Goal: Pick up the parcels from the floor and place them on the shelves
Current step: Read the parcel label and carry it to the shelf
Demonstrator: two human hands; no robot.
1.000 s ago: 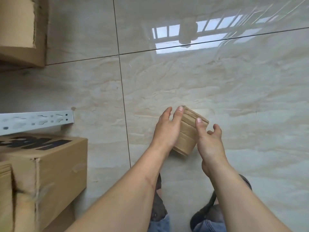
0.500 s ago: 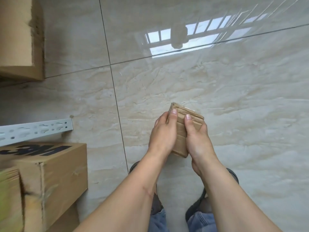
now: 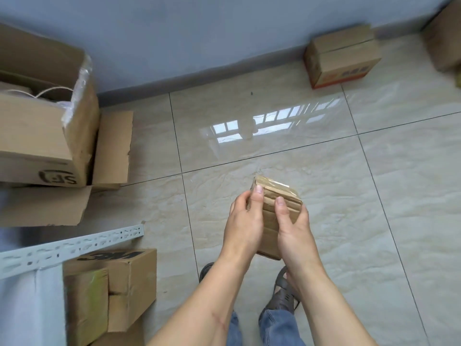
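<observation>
I press my left hand (image 3: 243,221) and right hand (image 3: 293,227) against opposite sides of the small brown taped cardboard parcel (image 3: 275,204), thumbs on top so it cannot slip. It is lifted clear of the floor, right of the white perforated metal shelf rail (image 3: 72,245).

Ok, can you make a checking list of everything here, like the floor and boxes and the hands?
Surface: glossy tiled floor, a window reflected in it.
Job's things: small taped parcel held up off the floor; closed box by the wall; white shelf rail at left.
Clutter: open box holding string; stacked boxes under the rail.
Grips: left hand and right hand both clasp the parcel.
Cables: nothing seen.
Surroundings: blue-grey wall, dark skirting.
</observation>
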